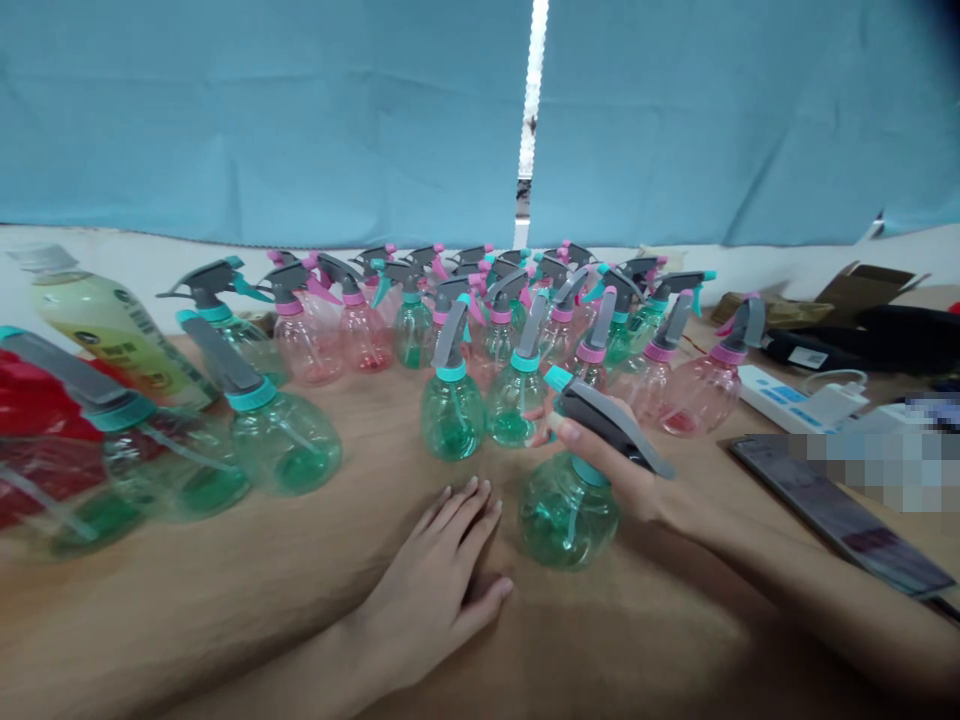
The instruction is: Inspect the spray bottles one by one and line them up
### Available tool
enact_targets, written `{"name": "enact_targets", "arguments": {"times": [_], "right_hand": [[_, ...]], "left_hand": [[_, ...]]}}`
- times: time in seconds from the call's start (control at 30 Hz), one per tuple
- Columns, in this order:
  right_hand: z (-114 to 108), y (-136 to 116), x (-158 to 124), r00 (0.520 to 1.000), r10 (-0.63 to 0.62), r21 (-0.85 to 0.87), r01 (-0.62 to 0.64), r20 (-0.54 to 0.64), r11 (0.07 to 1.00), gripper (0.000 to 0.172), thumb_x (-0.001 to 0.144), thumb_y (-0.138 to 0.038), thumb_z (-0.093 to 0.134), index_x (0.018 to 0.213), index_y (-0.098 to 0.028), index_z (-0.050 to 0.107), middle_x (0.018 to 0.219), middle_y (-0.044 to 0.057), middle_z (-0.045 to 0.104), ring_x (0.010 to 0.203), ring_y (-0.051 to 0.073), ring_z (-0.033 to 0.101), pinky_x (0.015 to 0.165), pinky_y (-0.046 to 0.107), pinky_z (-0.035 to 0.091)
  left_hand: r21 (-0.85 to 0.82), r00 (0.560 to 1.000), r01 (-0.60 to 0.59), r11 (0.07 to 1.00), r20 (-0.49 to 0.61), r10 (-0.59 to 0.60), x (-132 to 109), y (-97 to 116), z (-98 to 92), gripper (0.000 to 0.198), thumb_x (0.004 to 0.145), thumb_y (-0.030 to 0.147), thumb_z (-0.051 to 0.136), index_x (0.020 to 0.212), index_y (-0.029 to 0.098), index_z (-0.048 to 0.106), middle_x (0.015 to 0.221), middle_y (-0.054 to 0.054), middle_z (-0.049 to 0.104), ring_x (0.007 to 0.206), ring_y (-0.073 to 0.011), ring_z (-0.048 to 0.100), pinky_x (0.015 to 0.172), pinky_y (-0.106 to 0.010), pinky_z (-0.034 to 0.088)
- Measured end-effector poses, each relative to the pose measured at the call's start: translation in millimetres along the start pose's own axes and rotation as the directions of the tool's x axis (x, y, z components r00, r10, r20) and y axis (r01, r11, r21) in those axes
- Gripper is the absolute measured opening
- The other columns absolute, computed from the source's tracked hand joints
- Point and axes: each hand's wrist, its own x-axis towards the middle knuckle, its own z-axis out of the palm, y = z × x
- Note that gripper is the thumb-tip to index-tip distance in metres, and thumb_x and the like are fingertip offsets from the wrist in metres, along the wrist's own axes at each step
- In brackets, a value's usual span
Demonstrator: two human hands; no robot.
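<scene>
My right hand [615, 455] is wrapped round the grey spray head of a green spray bottle [568, 520], with a finger at its trigger. This bottle has a turquoise collar and nozzle; whether its base touches the table cannot be told. My left hand [450, 575] rests flat on the table to the left of it, fingers stretched out and holding nothing. Just beyond my hands stand two green spray bottles, one [453, 415] above my left fingertips and another [516, 400] behind my right fingers.
Several pink and green spray bottles [367, 335] crowd the back of the wooden table [300, 600]. More green bottles [285, 440] stand left, near a large yellowish bottle [112, 320]. To the right lie a phone [840, 510] and a white power strip [780, 395]. Blue cloth [300, 120] hangs behind.
</scene>
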Motion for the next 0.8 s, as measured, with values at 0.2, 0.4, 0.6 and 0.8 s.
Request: {"name": "enact_targets", "arguments": {"times": [0.2, 0.4, 0.6, 0.8], "right_hand": [[-1.4, -1.0, -2.5, 1.000, -0.011, -0.051, 0.011, 0.010, 0.999, 0.032, 0.091, -0.049, 0.048, 0.080, -0.023, 0.063, 0.065, 0.000, 0.053, 0.068, 0.016, 0.054, 0.060, 0.030, 0.044], [-2.4, -2.3, -2.8, 1.000, -0.012, -0.063, 0.012, 0.004, 0.998, 0.030, 0.092, -0.048, 0.049, 0.080, -0.024, 0.063, 0.065, 0.000, 0.054, 0.068, 0.017, 0.055, 0.061, 0.030, 0.044], [-0.1, -4.7, -4.1, 1.000, 0.012, 0.022, -0.012, 0.012, 1.000, 0.019, 0.092, -0.041, 0.053, 0.094, -0.026, 0.065, 0.077, -0.001, 0.061, 0.071, 0.016, 0.057, 0.069, 0.030, 0.045], [2.3, -2.5, -8.6, 0.998, 0.054, 0.065, -0.052, -0.028, 0.997, 0.025, 0.090, -0.035, 0.056, 0.113, -0.031, 0.063, 0.098, 0.000, 0.067, 0.081, 0.018, 0.061, 0.076, 0.033, 0.047]], "left_hand": [[-0.006, 1.000, 0.010, 1.000, -0.002, -0.010, 0.0, 1.2, -1.3, 0.060, 0.094, 0.050, 0.041, 0.140, 0.011, 0.040, 0.150, -0.014, 0.036, 0.137, -0.0289, 0.035, 0.109, -0.050, 0.036], [-0.027, 1.000, 0.009, 1.000, -0.018, -0.010, -0.1, 0.8, -0.5, 0.060, 0.095, 0.049, 0.041, 0.141, 0.012, 0.039, 0.150, -0.014, 0.036, 0.137, -0.0291, 0.035, 0.110, -0.050, 0.035], [-0.047, 0.999, 0.009, 0.999, -0.043, -0.011, -1.2, -0.3, 2.2, 0.059, 0.094, 0.049, 0.042, 0.140, 0.013, 0.040, 0.150, -0.013, 0.037, 0.137, -0.0289, 0.035, 0.110, -0.049, 0.034], [-0.030, 1.000, 0.008, 1.000, -0.016, -0.009, -1.0, 1.2, -0.7, 0.059, 0.095, 0.049, 0.041, 0.140, 0.010, 0.040, 0.150, -0.015, 0.035, 0.137, -0.0299, 0.034, 0.109, -0.051, 0.035]]}}
